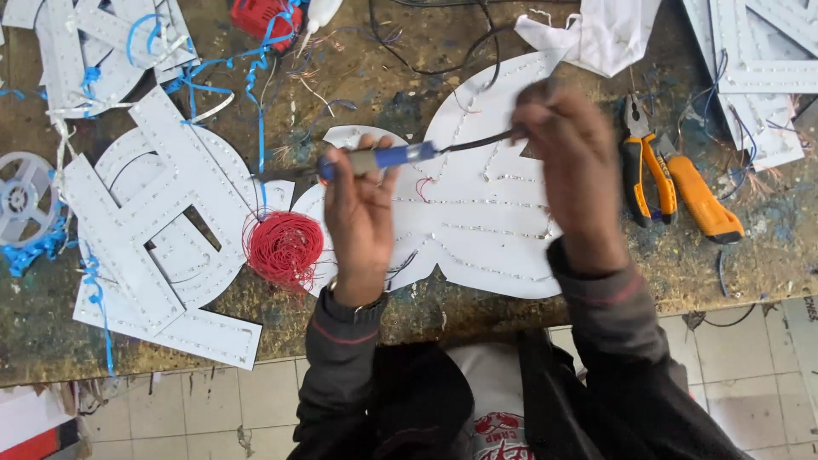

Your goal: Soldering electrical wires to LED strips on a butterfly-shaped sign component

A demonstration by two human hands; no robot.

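Note:
My left hand (361, 223) grips a soldering iron (388, 158) with a blue and grey handle, held level above a white cut-out panel (477, 221) lined with rows of small lights. The iron's black cord (477, 142) runs right into my right hand (579, 175), which pinches it above the panel's right side. A tangled bundle of red wire (285, 248) lies just left of my left wrist.
White letter-shaped panels (158, 221) with blue wires cover the left of the worn bench. Orange-handled pliers (641, 166) and an orange tool (703, 200) lie at the right. A reel (21, 198) sits at the far left, more white panels (758, 68) at the top right.

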